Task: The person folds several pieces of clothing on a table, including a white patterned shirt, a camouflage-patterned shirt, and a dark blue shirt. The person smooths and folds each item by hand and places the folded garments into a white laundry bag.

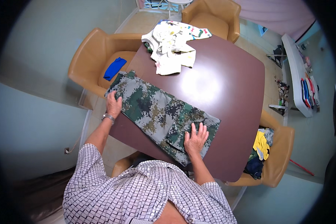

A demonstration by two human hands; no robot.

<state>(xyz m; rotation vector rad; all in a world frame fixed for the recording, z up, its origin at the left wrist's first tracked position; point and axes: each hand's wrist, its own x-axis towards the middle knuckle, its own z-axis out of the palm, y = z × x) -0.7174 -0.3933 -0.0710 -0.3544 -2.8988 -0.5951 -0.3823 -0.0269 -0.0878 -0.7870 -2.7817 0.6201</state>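
Note:
Digital-camouflage trousers [156, 112], in green, grey, brown and black, lie folded lengthwise in a long strip across the near left of the table. One end reaches just past the left table edge. There my left hand [114, 104], a metal watch on its wrist, touches the border of the cloth; whether the fingers pinch it I cannot tell. Flat on the other end, by a pocket seam, rests my right hand [196, 140] with its fingers spread.
The brown table [235, 89] bears a heap of white clothes [170, 47] at its far left. A folded blue cloth [114, 68] lies on the left tan armchair [86, 61]. More clothes [261, 145] sit on the right armchair [282, 151]. A white shelf [295, 75] holds folded garments [309, 91].

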